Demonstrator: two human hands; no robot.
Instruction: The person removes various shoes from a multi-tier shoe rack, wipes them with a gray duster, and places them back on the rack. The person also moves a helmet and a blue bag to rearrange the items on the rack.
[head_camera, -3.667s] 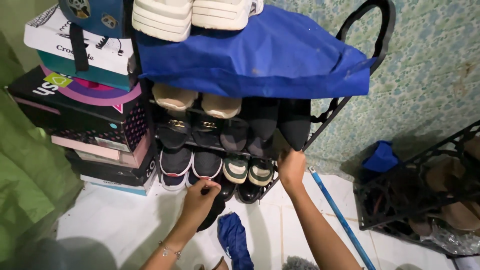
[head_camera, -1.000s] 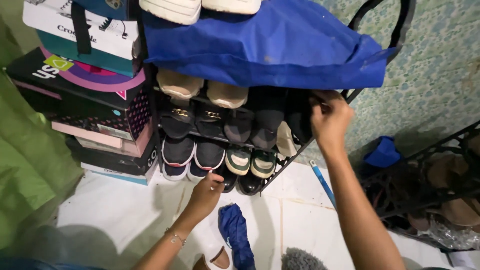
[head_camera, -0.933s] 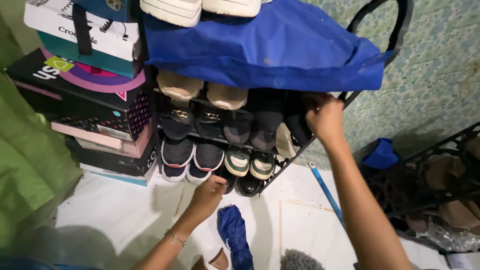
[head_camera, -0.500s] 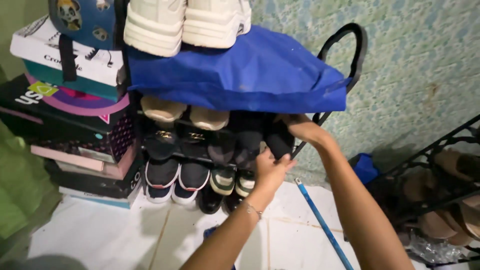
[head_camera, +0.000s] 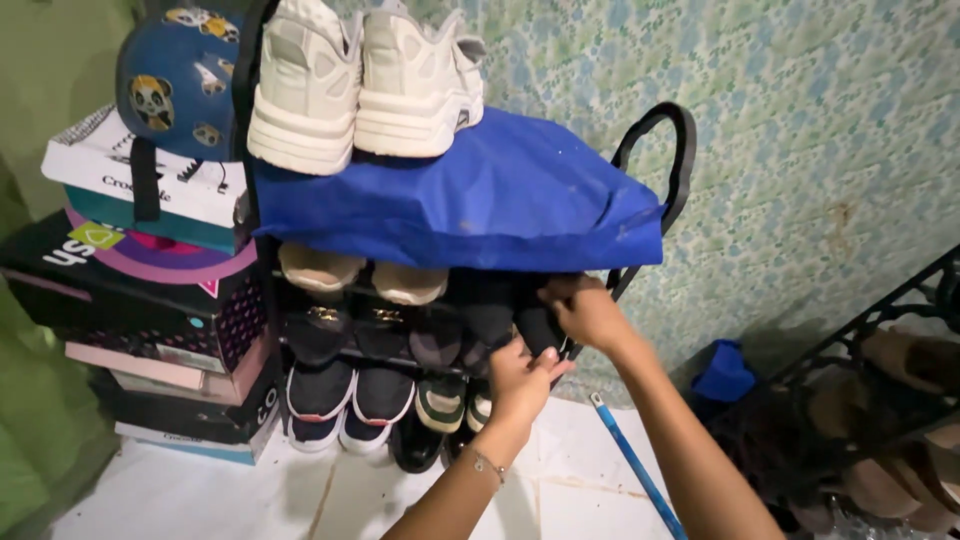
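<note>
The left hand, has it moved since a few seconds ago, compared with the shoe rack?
Yes. The left hand has risen from the rack's bottom row by the floor to the dark shoes on a middle shelf, close under the right hand.

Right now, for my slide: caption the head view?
Both hands reach dark shoes under the rack's blue bag.

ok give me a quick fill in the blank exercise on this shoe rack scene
1. The pair of white sneakers stands on a ____ cloth over the top shelf.
2. The blue helmet rests on a stack of ____.
3. Both hands, left hand and right hand, reach for a ____ shoe on the rack.

Missing words: blue; boxes; dark
</note>
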